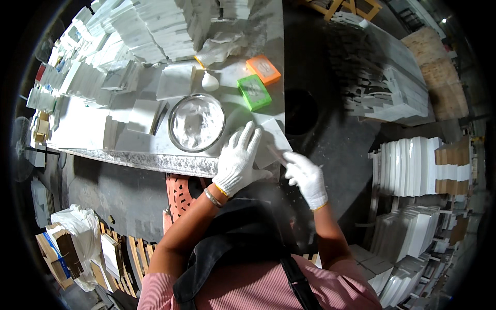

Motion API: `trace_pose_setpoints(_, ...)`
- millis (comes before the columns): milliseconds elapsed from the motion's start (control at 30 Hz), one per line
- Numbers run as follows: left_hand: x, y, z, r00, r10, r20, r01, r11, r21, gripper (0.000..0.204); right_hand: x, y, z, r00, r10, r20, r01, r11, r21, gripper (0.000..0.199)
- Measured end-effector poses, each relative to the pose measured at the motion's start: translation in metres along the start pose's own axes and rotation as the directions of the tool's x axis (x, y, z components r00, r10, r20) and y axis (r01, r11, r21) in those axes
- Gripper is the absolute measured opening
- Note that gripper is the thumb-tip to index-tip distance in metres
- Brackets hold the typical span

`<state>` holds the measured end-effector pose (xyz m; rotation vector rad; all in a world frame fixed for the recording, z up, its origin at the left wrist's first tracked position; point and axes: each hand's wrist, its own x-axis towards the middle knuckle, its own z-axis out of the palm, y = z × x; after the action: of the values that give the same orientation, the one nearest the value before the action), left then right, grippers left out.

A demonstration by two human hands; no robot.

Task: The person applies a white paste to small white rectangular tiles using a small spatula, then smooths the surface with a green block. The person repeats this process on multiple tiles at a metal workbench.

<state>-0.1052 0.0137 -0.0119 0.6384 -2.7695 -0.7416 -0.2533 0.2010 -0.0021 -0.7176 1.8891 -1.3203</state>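
Observation:
A pale, flat stone-like tile [275, 128] lies at the right corner of the worktable. My left hand [238, 161], in a white knit glove, rests on the tile's left side with its fingers stretched out and the thumb pointing right. At the tile's right edge, my gloved right hand [306, 178] is closed around a thin, flat, greyish tool [275, 153]; motion blur hides its exact kind. The tool's tip reaches over the tile. Left of my left hand stands a round metal bowl [171, 126] with something whitish and wet-looking inside.
Behind the tile lie a green box [253, 93] and an orange box [263, 70]. A white squeeze bulb [210, 81] with a yellow tip and a dark slim tool [160, 119] lie near the bowl. Stacked tiles [155, 31] fill the table's back left; more stacks [408, 166] stand at right.

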Motion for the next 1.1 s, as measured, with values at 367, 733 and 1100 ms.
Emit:
trace_pose_setpoints(367, 0.014, 0.005, -0.02, 0.987, 0.124, -0.101, -0.132, 0.989, -0.069, 0.092, 0.023, 0.008, -0.013, 0.986, 0.006, -0.168, 0.02, 0.988, 0.152, 0.025)
trace_pose_setpoints(733, -0.013, 0.005, -0.012, 0.953, 0.051, 0.3, 0.294, 0.092, -0.951, 0.064, 0.039, -0.042, 0.028, 0.906, -0.387, -0.171, 0.423, 0.845, 0.328, 0.023)
trace_pose_setpoints(1100, -0.067, -0.007, -0.029, 0.982, -0.189, 0.017, -0.005, -0.119, -0.993, 0.045, 0.001, -0.061, 0.062, 0.921, -0.385, 0.058, 0.386, 0.922, -0.012, 0.005)
